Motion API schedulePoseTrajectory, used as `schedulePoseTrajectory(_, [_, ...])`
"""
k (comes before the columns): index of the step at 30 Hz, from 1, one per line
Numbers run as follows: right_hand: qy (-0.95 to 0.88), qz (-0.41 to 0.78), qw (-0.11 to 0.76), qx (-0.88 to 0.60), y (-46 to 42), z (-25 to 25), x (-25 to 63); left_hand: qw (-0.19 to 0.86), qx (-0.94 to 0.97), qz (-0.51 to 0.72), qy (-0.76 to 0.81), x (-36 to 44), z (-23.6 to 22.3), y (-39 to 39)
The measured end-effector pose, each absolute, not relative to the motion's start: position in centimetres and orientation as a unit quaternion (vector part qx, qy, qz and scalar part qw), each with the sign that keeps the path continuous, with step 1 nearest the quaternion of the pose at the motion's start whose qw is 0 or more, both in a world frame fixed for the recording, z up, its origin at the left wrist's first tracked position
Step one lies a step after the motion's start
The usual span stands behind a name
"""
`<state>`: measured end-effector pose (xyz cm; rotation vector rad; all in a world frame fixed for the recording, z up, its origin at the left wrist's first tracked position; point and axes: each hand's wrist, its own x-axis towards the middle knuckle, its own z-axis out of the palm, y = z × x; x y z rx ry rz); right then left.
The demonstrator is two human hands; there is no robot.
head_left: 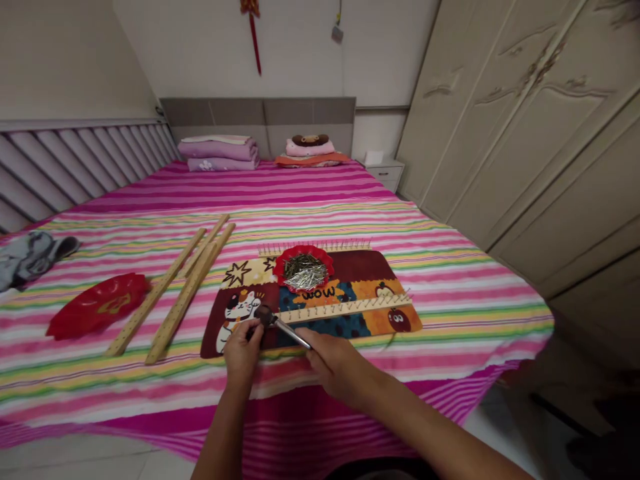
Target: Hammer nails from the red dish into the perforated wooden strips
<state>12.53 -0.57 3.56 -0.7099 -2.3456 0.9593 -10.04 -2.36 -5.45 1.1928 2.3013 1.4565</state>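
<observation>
My right hand [336,363] grips the metal handle of a small hammer [280,325], whose dark head rests over the left part of a colourful mat [370,267] on the bed. My left hand [242,350] is pinched just beside the hammer head, holding something too small to make out. A wooden strip [345,307] studded with upright nails lies across the mat right of the hammer. A second nailed strip [315,248] lies along the mat's far edge. A red dish [303,268] full of loose nails sits on the mat.
Three bare wooden strips [185,287] lie on the striped bedspread [450,280] to the left. A red fan-shaped dish [97,305] sits further left, grey cloth [27,257] beyond it. Folded bedding [220,152] is at the headboard. A wardrobe [525,120] stands on the right.
</observation>
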Motion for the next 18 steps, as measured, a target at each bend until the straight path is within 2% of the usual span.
schedulePoseTrajectory(4, [-0.821, 0.352, 0.316, -0.32, -1.8, 2.5, 17.9, 0.077, 0.418, 0.477, 0.769, -10.4, -6.1, -2.4])
schedulePoseTrajectory(10, [-0.719, 0.198, 0.397, -0.536, 1.9, -1.4, 28.1, 0.059, 0.452, 0.434, 0.777, -11.0, -6.8, -2.6])
schedulePoseTrajectory(14, [-0.671, 0.17, 0.414, -0.591, 6.3, -2.9, 32.5, 0.046, 0.464, 0.41, 0.783, -11.1, -6.8, -2.9])
schedulePoseTrajectory(18, [-0.641, 0.169, 0.44, -0.606, 9.4, -3.5, 33.0, 0.034, 0.466, 0.394, 0.792, -10.9, -6.9, -2.9])
